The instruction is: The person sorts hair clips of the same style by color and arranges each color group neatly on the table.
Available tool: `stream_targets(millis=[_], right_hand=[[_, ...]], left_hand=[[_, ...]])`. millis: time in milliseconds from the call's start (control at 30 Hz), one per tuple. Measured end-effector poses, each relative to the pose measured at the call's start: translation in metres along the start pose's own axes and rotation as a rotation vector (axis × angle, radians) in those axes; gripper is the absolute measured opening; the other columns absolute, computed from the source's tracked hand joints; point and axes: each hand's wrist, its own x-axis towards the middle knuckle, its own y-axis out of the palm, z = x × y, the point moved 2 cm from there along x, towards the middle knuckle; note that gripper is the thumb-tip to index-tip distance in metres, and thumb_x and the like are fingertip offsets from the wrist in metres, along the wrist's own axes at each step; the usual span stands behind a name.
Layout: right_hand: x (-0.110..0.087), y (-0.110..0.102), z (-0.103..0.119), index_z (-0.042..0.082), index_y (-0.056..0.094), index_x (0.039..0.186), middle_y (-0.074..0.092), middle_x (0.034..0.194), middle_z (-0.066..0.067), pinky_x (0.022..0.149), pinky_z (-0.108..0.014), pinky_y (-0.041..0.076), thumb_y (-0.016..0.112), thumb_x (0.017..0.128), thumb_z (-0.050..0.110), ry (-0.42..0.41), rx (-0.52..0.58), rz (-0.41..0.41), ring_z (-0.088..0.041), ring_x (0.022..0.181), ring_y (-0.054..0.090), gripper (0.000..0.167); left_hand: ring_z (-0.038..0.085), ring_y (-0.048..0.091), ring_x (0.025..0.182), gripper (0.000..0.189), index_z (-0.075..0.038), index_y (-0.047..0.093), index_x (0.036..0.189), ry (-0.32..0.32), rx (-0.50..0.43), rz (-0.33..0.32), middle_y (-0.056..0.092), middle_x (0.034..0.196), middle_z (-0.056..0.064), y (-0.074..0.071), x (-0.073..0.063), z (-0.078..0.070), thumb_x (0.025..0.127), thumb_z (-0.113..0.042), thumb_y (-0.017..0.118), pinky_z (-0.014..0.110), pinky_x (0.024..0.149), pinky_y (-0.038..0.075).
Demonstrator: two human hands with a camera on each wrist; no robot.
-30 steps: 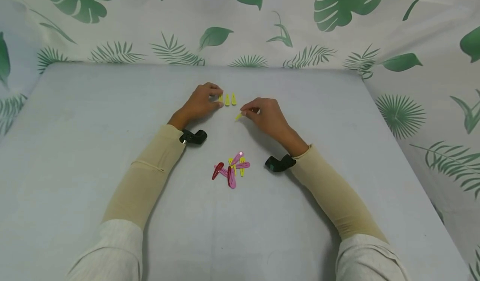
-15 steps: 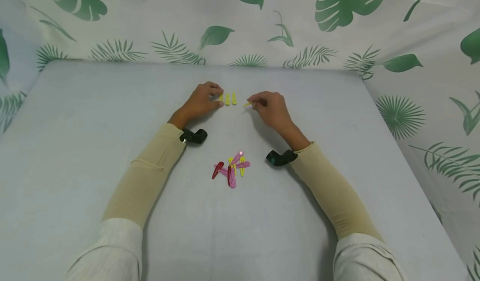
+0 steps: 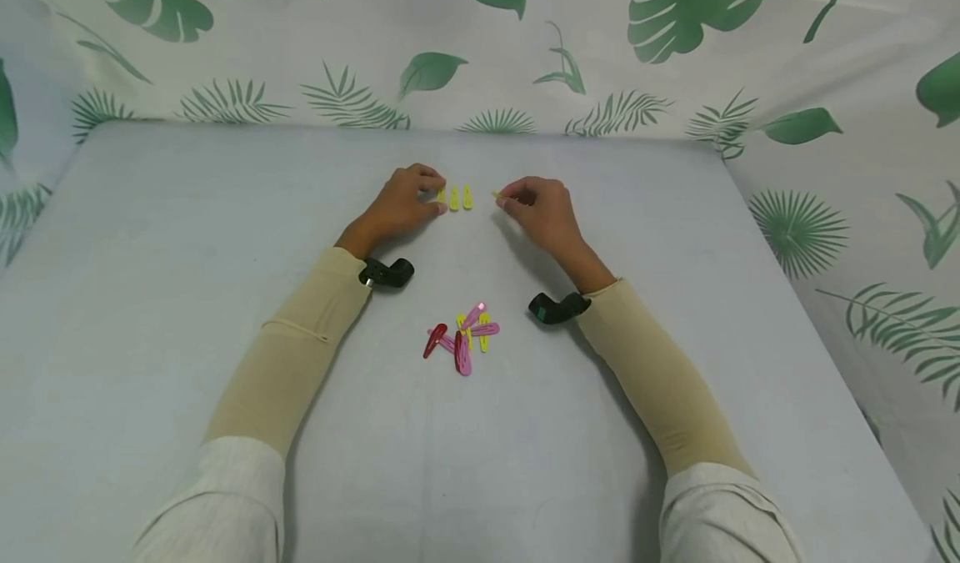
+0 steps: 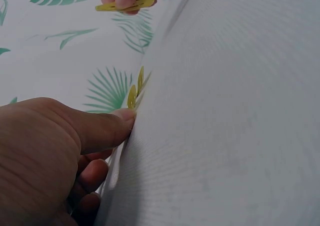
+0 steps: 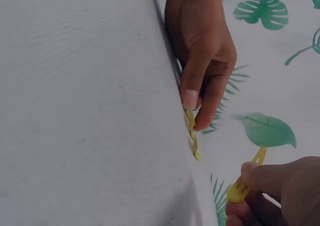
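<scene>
Thumb and index finger of my right hand [image 3: 543, 214] pinch a yellow snap hair clip [image 5: 239, 190], raised over the table to the right of a short row. That row has three yellow clips standing side by side. My left hand [image 3: 401, 202] rests at its left end, thumb and fingertips holding the two ends of the leftmost clip [image 3: 442, 198]. Beside it lie the middle clip [image 3: 454, 199] and the right clip [image 3: 467, 198], untouched by the right hand. In the left wrist view, the left thumb hides part of the row.
Nearer the body lies a loose pile with several pink clips [image 3: 486, 329], red clips [image 3: 434, 341] and yellow clips [image 3: 484, 343], partly overlapping. The table [image 3: 360, 463] has a pale cover. A leaf-printed cloth [image 3: 585, 12] hangs behind its far edge.
My right hand has moved away from me and slightly right with the pinched yellow clip, now level with the row. My left hand stays at the leftmost clip.
</scene>
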Motion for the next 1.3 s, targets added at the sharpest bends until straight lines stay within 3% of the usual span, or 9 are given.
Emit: stream_targets(millis=[267, 367, 600, 867, 1100, 1300], right_hand=[[0.012, 0.008, -0.003, 0.003, 0.065, 0.120, 0.067, 0.101, -0.013, 0.070, -0.030, 0.051, 0.069, 0.089, 0.004, -0.015, 0.137, -0.006, -0.022, 0.085, 0.065, 0.031], [0.016, 0.013, -0.002, 0.003, 0.065, 0.120, 0.067, 0.100, -0.013, 0.067, -0.028, 0.052, 0.068, 0.089, 0.003, -0.008, 0.171, 0.004, -0.021, 0.083, 0.066, 0.031], [0.027, 0.020, -0.003, 0.005, 0.071, 0.112, 0.069, 0.098, -0.009, 0.064, -0.026, 0.047, 0.068, 0.089, 0.004, 0.014, 0.123, 0.033, -0.017, 0.081, 0.062, 0.023], [0.037, 0.023, -0.001, 0.006, 0.071, 0.113, 0.069, 0.100, -0.010, 0.067, -0.029, 0.046, 0.066, 0.089, 0.005, 0.020, 0.013, 0.088, -0.020, 0.084, 0.062, 0.024], [0.044, 0.026, 0.003, 0.004, 0.069, 0.119, 0.066, 0.104, -0.011, 0.082, -0.034, 0.045, 0.063, 0.091, 0.005, 0.072, -0.072, 0.156, -0.022, 0.097, 0.056, 0.028], [0.048, 0.027, 0.003, 0.005, 0.066, 0.124, 0.064, 0.108, -0.010, 0.086, -0.035, 0.043, 0.065, 0.092, 0.010, 0.115, -0.107, 0.205, -0.022, 0.100, 0.053, 0.032]], left_hand=[[0.028, 0.040, 0.130, 0.047, -0.003, 0.055, 0.137, 0.013, -0.011, 0.002, 0.048, 0.139, 0.011, 0.001, 0.001, 0.004, 0.094, -0.018, 0.067, 0.039, 0.108, 0.029], [0.028, 0.040, 0.130, 0.047, -0.003, 0.055, 0.136, 0.013, -0.019, -0.002, 0.049, 0.139, 0.011, 0.002, 0.001, 0.004, 0.094, -0.018, 0.067, 0.038, 0.108, 0.030], [0.028, 0.039, 0.130, 0.047, -0.003, 0.055, 0.137, 0.002, -0.010, 0.007, 0.048, 0.139, 0.012, 0.001, 0.001, 0.001, 0.094, -0.017, 0.067, 0.039, 0.108, 0.029], [0.029, 0.039, 0.130, 0.047, -0.002, 0.055, 0.137, 0.005, -0.010, 0.004, 0.048, 0.139, 0.012, -0.001, 0.000, -0.002, 0.093, -0.017, 0.067, 0.039, 0.108, 0.029], [0.028, 0.039, 0.130, 0.047, -0.003, 0.055, 0.137, -0.001, -0.009, 0.008, 0.048, 0.139, 0.011, -0.001, -0.001, -0.002, 0.094, -0.018, 0.067, 0.038, 0.108, 0.029], [0.028, 0.040, 0.129, 0.047, -0.003, 0.056, 0.136, 0.005, -0.020, 0.000, 0.049, 0.139, 0.011, 0.000, 0.000, -0.001, 0.093, -0.017, 0.067, 0.038, 0.108, 0.030]])
